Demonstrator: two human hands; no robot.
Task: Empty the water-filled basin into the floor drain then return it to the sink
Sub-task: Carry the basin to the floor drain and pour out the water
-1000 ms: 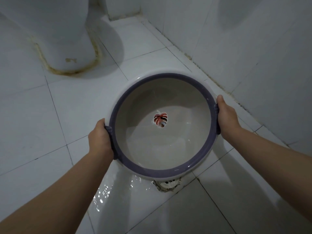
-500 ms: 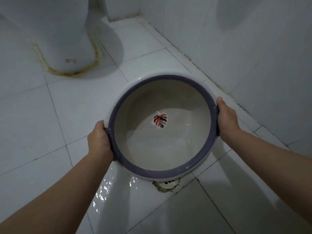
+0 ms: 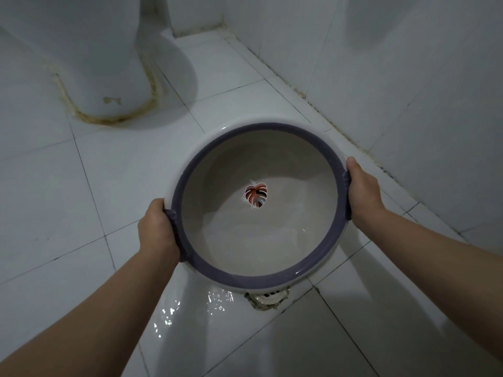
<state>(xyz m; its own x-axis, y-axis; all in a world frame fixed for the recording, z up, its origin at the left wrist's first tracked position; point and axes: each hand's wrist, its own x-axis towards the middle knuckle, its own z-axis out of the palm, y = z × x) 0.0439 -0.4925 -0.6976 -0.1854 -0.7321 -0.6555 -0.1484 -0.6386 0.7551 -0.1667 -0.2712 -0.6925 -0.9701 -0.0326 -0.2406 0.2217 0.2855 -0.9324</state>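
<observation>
A round white basin [image 3: 234,276] with a purple rim and a leaf sticker on its bottom hangs above the floor, tilted toward me. A little water lies in its near part. My left hand [image 3: 156,229] grips the rim's left handle and my right hand [image 3: 362,187] grips the right one. The floor drain [image 3: 268,297] shows just under the basin's near edge, partly hidden by it. Wet tiles [image 3: 190,311] glisten to the left of the drain.
A white toilet base [image 3: 109,77] with stained sealant stands at the upper left. A tiled wall [image 3: 408,91] runs along the right, close to the basin. White floor tiles [image 3: 54,200] spread to the left.
The basin has shifted slightly up and to the right, showing a bit more of the drain. Both hands keep their grip on the rim.
</observation>
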